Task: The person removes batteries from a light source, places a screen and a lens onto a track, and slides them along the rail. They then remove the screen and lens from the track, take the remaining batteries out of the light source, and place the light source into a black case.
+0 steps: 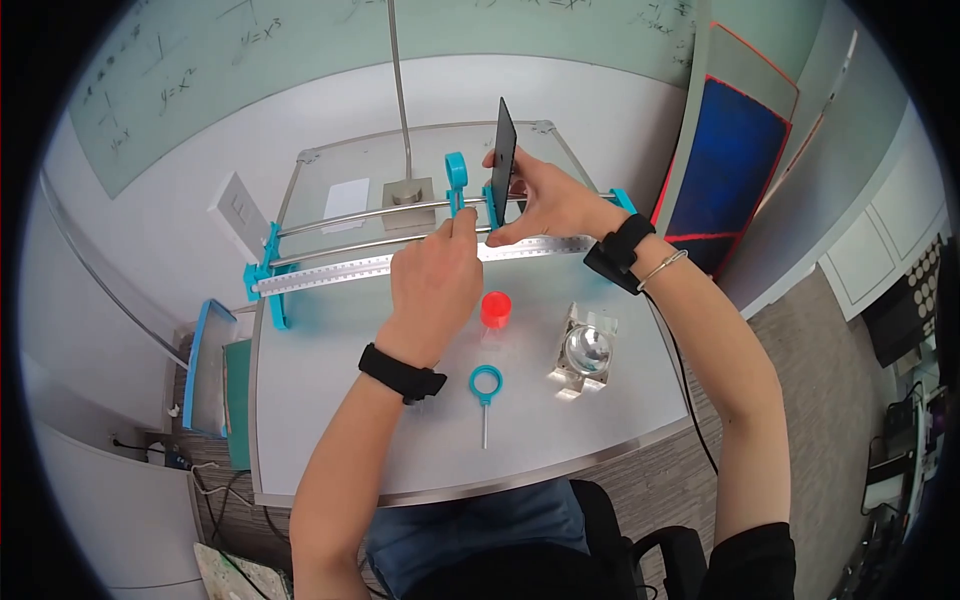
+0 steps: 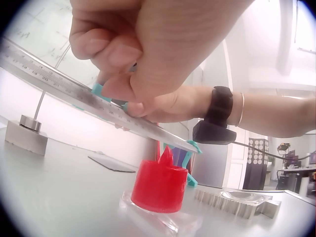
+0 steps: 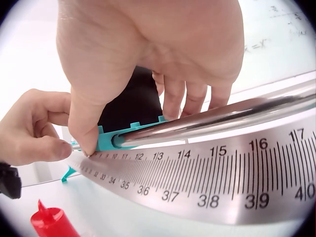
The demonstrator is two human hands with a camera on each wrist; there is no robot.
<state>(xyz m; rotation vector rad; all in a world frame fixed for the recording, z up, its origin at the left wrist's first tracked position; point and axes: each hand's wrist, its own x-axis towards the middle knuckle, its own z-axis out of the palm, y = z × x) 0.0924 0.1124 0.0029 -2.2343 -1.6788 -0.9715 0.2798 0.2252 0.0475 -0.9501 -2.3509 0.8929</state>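
An optical bench with two metal rods and a silver ruler spans the table, on teal end supports. My left hand pinches the foot of a teal ring holder on the rods; in the left wrist view its fingers are curled and a bit of teal shows at the fingertips. A thin black plate stands upright just right of the ring. My right hand reaches around that plate, gripping its teal slider between thumb and fingers. The left hand partly hides the ring holder's foot.
In front of the bench are a red tealight-style candle on a clear base, a teal ring on a rod and a silver bracket with a round lens. Behind stands a metal block with a pole. A white panel stands at the bench's left end.
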